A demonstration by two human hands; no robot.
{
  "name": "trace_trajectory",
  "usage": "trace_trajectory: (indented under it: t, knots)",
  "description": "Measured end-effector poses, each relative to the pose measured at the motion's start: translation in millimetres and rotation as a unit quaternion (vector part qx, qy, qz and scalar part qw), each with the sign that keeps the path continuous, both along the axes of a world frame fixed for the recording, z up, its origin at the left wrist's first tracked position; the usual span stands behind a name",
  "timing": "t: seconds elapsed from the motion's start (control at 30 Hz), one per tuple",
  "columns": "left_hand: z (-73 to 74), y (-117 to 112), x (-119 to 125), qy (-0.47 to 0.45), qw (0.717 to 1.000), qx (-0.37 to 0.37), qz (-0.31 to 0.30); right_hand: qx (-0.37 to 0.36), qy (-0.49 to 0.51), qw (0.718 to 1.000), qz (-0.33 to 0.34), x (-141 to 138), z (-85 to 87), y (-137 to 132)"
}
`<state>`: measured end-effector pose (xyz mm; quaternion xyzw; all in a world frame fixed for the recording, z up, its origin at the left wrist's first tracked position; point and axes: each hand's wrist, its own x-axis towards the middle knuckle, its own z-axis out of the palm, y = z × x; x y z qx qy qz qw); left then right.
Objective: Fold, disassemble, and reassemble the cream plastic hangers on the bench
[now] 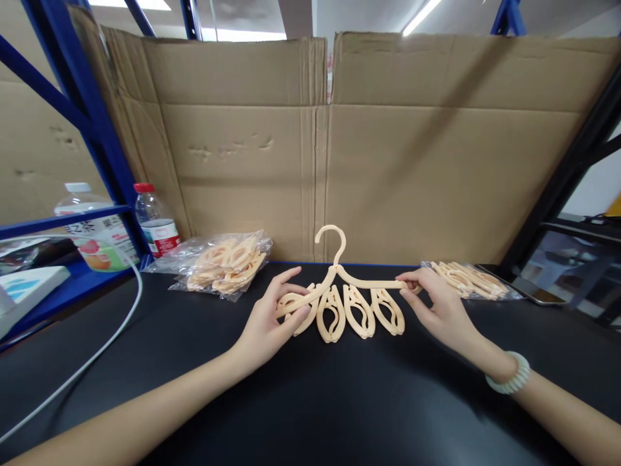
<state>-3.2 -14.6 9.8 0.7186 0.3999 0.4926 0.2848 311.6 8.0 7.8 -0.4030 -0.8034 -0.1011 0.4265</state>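
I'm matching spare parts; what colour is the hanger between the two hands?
The hanger is pale peach-beige, seen best in the head view.

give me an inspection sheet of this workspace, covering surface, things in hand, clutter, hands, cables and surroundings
Surface: black table, smooth-looking.
Things in hand: one open hanger; four folded hangers in a row on the table, the leftmost partly hidden.
Clutter: bag of hangers on the left, another bag on the right, red-capped bottle, white-capped bottle.
Hands: left hand and right hand each on one arm of the open hanger; bracelet on the right wrist.
Cables: white cable curving along the left side.
Surroundings: cardboard behind the table; blue frame at left.
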Motion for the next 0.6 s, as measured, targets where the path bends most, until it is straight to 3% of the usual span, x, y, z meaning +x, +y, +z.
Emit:
trace_trajectory:
  t: [0.13, 0.33, 0.5, 0.6]
  knots:
    - [2.0, 2.2, 1.4, -0.107, 0.99, -0.092, 0.014, 0.009, -0.032, 0.999, -0.005, 3.1, -2.1, 4.4]
    - [2.7, 4.2, 2.1, -0.23, 0.959, -0.167, 0.015, 0.082, -0.155, 0.984, -0.024, 3.3, 2.0, 3.7]
    - [3.8, 4.0, 2.8, -0.262, 0.943, -0.204, 0.019, 0.182, -0.218, 0.958, -0.05, 2.4, 5.6, 1.3]
    - [3.7, 3.6, 3.8, -0.269, 0.939, -0.213, 0.013, 0.195, -0.234, 0.952, -0.043, 2.4, 3.8, 0.2]
